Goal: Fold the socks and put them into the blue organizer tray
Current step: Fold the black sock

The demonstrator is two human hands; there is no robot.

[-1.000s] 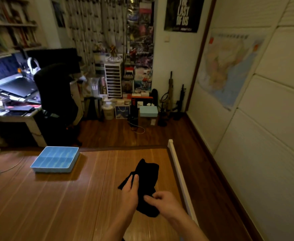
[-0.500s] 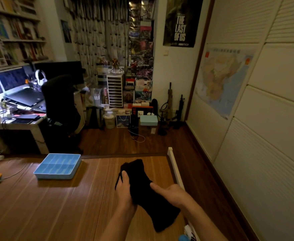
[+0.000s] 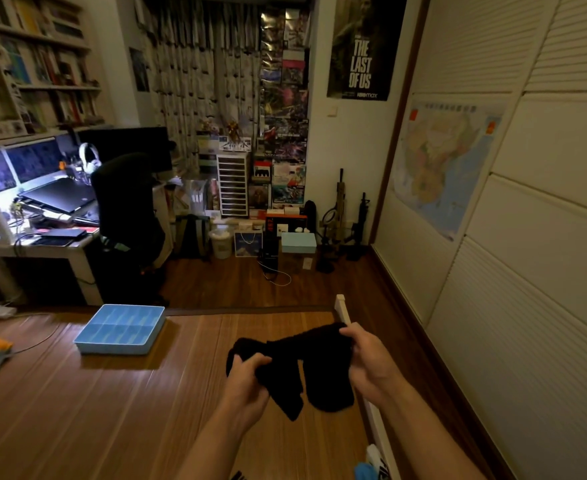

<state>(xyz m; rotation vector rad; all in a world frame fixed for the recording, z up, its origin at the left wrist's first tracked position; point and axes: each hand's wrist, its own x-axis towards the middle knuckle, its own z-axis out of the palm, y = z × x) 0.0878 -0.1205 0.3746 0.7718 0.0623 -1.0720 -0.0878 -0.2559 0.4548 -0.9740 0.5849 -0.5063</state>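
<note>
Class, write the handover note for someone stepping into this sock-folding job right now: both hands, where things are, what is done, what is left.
Left hand: grips the left end of the black fabric socks.
Right hand: grips their right end, held above the brown wooden surface.
Blue plastic organizer tray: ahead on the left, no socks inside.
Done: nothing stored. Left: finish folding, put them in the tray.
</note>
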